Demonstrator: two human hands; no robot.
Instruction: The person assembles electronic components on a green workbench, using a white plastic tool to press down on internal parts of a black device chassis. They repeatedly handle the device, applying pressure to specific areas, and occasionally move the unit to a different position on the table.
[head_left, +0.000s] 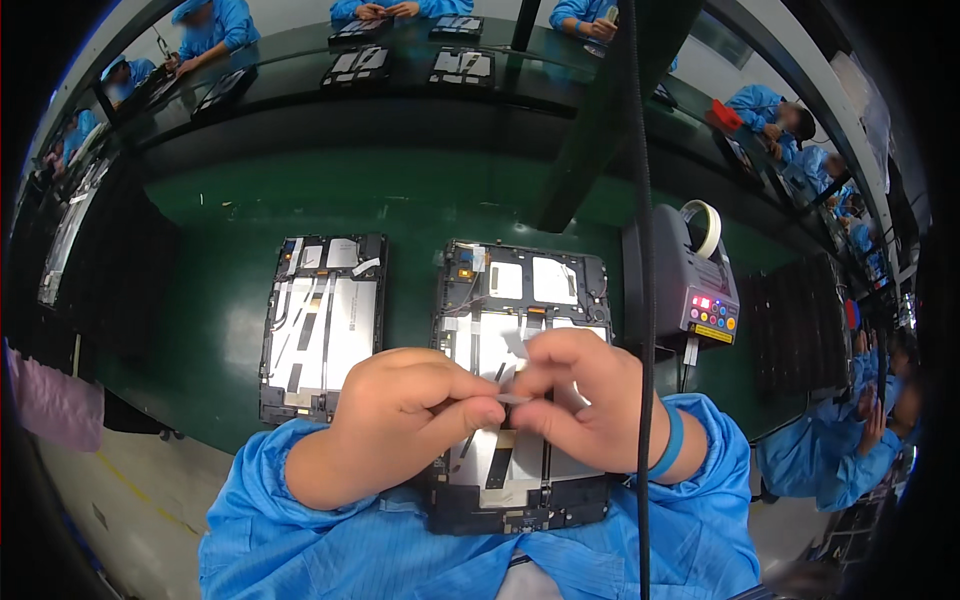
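Note:
My left hand (395,420) and my right hand (590,400) meet over an opened tablet-like device (520,285). Thumb and forefinger of each pinch a small whitish strip (513,398), which looks like tape, stretched between the fingertips. Its exact kind is hard to make out. Beneath them the device lies flat with its inside showing: black frame, silver plates, dark cables and an orange connector. My hands hide its middle. A second opened device (325,320) of the same sort rests to the left, beside my left wrist.
A grey tape dispenser (680,275) with lit buttons and a tape roll (706,228) stands right of the device. Stacks of dark panels (795,325) flank the green bench (215,270). A black cable (642,200) hangs before my right arm. Across the bench, people in blue handle similar devices.

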